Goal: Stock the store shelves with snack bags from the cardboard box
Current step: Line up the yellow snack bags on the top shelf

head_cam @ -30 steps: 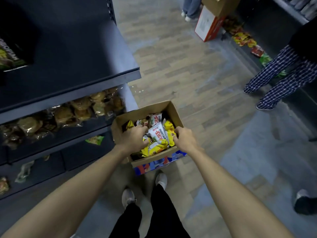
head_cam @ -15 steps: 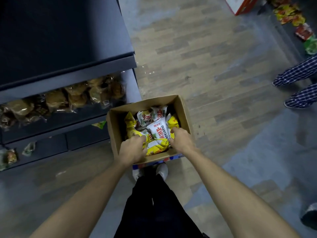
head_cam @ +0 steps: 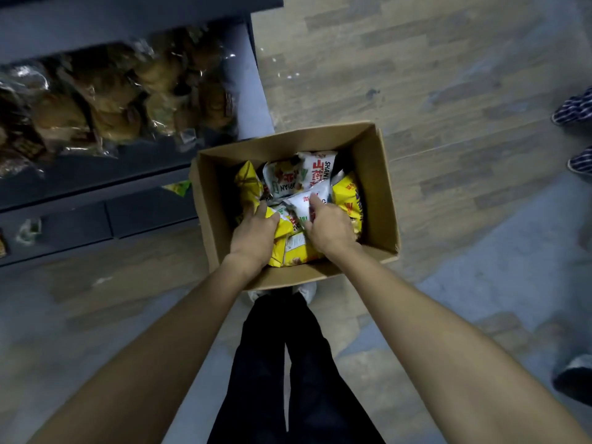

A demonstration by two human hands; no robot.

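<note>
An open cardboard box (head_cam: 381, 187) stands on the floor in front of my feet, filled with several yellow and white snack bags (head_cam: 298, 177). Both my hands are inside it. My left hand (head_cam: 254, 233) grips a yellow bag (head_cam: 285, 248) near the box's near side. My right hand (head_cam: 330, 227) has its fingers curled round the edge of a white bag (head_cam: 304, 203) in the middle. The dark store shelves (head_cam: 250, 91) stand to the left of the box.
Clear packs of brown baked goods (head_cam: 112, 88) fill the shelf level at upper left. A few small packets (head_cam: 28, 230) lie on the lowest shelf. Another person's feet in checked trousers (head_cam: 576, 107) are at the right edge, another shoe (head_cam: 573, 376) at lower right.
My view has tilted down and moved closer to the box. Both hands have shifted a little deeper among the bags, the right one moving onto the white bag.
</note>
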